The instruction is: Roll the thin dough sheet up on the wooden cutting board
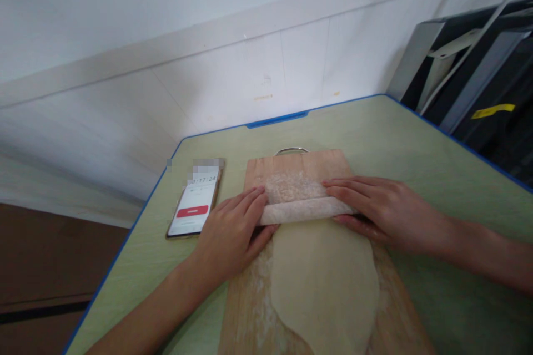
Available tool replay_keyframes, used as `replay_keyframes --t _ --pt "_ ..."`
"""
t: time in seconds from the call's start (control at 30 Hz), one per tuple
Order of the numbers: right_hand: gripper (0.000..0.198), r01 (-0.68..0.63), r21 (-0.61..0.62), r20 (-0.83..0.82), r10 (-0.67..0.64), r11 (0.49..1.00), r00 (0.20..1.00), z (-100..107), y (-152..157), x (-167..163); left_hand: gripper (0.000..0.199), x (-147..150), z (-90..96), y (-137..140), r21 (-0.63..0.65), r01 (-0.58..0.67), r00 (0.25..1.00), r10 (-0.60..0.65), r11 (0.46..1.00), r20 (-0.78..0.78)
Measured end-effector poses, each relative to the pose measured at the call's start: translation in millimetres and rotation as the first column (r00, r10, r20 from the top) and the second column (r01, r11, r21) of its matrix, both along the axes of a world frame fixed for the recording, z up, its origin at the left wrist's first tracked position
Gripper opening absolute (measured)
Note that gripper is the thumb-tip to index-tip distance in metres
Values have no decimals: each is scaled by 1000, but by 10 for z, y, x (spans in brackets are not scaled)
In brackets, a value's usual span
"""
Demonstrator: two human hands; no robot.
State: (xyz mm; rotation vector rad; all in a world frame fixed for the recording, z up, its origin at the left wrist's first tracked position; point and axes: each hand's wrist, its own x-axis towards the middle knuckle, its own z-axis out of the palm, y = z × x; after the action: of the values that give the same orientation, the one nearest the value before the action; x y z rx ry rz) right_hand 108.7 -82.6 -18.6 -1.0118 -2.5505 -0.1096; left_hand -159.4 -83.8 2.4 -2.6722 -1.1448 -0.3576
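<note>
A pale sheet of dough (325, 283) lies flat on a wooden cutting board (245, 310). Across its far edge runs a whitish, flour-dusted dough roll (303, 210); whether a rolling pin is inside it, I cannot tell. My left hand (233, 230) grips the roll's left end, fingers over the top and thumb on the near side. At the right end, my right hand (383, 208) holds it the same way, with fingers beyond the roll and thumb in front. Both ends of the roll are hidden by my hands.
Loose flour (287, 186) covers the board beyond the roll. A phone (194, 199) showing a running timer lies left of the board, close to my left hand. The green table (353, 122) has a blue edge and meets a white wall (233, 83). Dark equipment (491, 77) stands at right.
</note>
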Motion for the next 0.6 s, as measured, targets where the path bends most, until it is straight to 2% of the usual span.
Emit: replay_keyframes --t 0.6 --pt "33 -11 53 14 10 999 1000 7 -2 16 34 -7 -4 -7 -39 -1 1000 1 999 -8"
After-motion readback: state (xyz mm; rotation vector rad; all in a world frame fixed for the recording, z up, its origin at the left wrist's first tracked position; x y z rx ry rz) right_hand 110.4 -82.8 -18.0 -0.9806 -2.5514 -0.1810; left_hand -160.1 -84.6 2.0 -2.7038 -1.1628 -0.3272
